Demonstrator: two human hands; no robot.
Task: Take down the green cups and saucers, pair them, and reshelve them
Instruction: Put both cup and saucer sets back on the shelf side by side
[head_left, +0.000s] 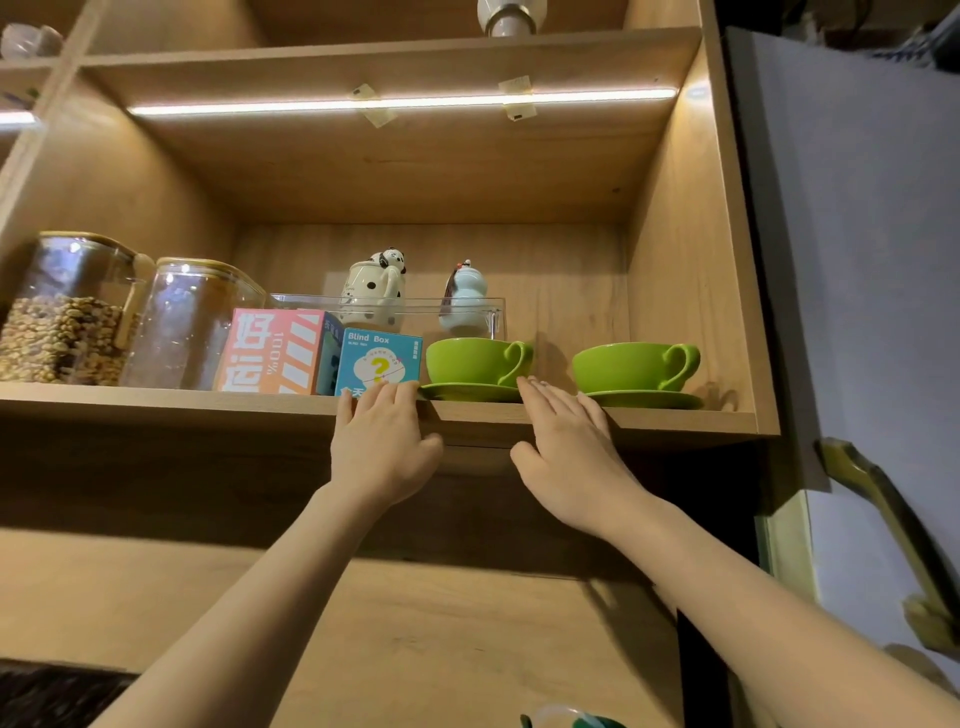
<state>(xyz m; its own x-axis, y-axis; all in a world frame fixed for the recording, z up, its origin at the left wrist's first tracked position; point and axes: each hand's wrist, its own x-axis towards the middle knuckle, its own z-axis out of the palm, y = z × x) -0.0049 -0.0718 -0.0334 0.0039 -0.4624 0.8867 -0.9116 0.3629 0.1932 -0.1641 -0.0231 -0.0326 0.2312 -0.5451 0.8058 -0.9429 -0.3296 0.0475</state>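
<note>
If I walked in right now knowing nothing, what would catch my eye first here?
Probably the two bright green cups, the left cup and the right cup, each on its own green saucer at the right of the lit wooden shelf. Next, the left hand and right hand, open, reaching up to the shelf edge on either side of the left cup.

Single head-worn wide-angle view, close below the lit wooden shelf (208, 402), tilted upward into the cabinet, both forearms reaching up from beneath the shelf
</note>
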